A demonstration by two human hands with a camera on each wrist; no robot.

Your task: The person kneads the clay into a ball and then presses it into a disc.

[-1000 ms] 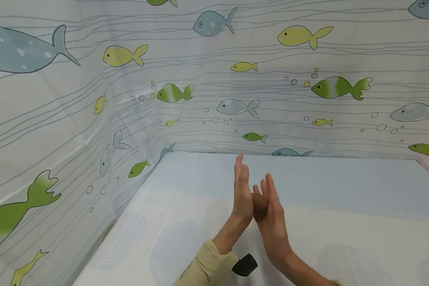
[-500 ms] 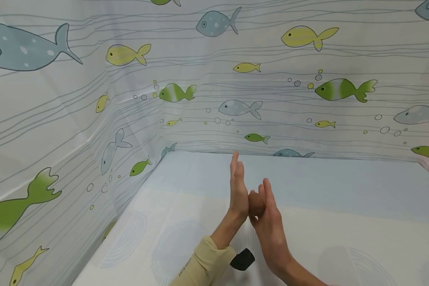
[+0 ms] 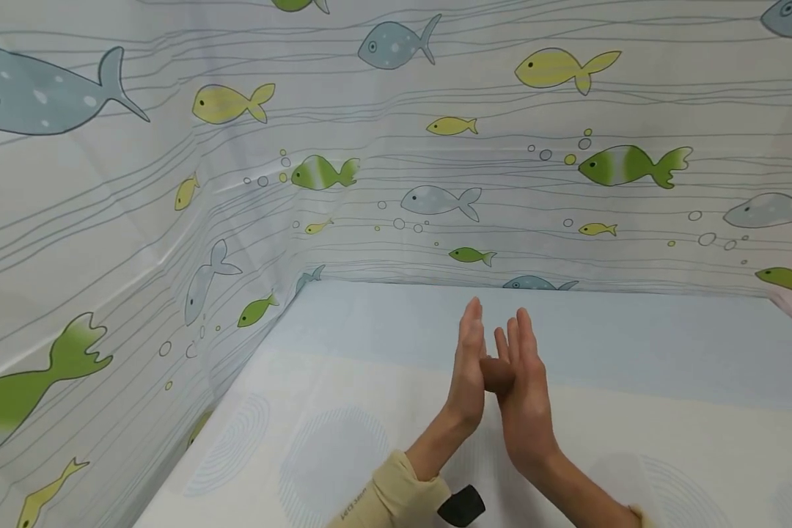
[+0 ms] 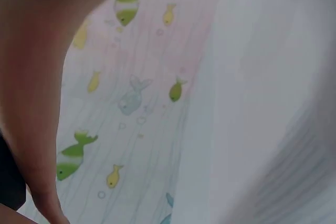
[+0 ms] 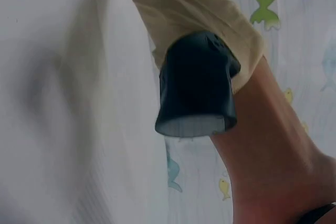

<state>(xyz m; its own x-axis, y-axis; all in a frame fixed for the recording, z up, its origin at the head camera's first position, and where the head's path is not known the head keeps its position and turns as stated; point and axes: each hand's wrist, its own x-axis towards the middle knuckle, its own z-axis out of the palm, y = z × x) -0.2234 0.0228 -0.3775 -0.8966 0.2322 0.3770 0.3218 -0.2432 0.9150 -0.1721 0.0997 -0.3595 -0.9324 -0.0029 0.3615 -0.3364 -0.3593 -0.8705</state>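
A small brown lump [image 3: 498, 375], smooth and slightly oblong, sits between the two palms in the head view. My left hand [image 3: 468, 370] stands upright on its left side, fingers straight and pointing away, its palm against the lump. Facing it, my right hand [image 3: 526, 400] presses from the other side with fingers extended. Both hands are raised above the pale tabletop. Neither wrist view shows the lump; the left one has blurred bare skin [image 4: 31, 93] along its left side, and the right one shows a bare wrist [image 5: 262, 135] below a beige sleeve.
A pale blue and white cloth [image 3: 633, 345] with circle patterns covers the surface below. Fish-printed curtains [image 3: 396, 161] rise behind it and on the left. A black wrist camera [image 3: 462, 506] juts from the left beige sleeve [image 3: 396, 491].
Both hands have shifted right. My left hand has slid back toward me against the right, which has moved forward, and the lump between them has turned and looks longer sideways.
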